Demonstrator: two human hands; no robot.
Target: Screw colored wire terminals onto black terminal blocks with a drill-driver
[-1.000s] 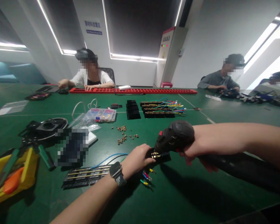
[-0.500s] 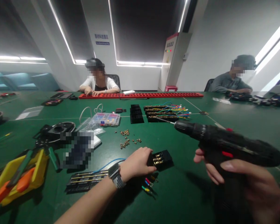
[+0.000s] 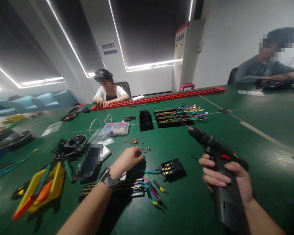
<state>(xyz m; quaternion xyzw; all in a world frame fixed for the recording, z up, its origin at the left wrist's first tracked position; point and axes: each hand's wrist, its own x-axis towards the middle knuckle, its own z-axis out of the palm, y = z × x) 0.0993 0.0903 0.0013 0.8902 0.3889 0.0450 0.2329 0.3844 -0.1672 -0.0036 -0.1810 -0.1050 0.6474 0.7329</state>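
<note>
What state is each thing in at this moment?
Left hand: fingers curled by the screws, contact unclear
Right hand: closed around the drill
Drill: held, bit pointing away from the person
Screws: loose, in small clusters
Black block: brass contacts exposed, wires at left end
Yellow bin: open, holding tools

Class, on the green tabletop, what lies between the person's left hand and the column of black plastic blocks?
In the head view, small brass-coloured screws lie there in loose clusters, between the left hand and the black plastic blocks.
</note>
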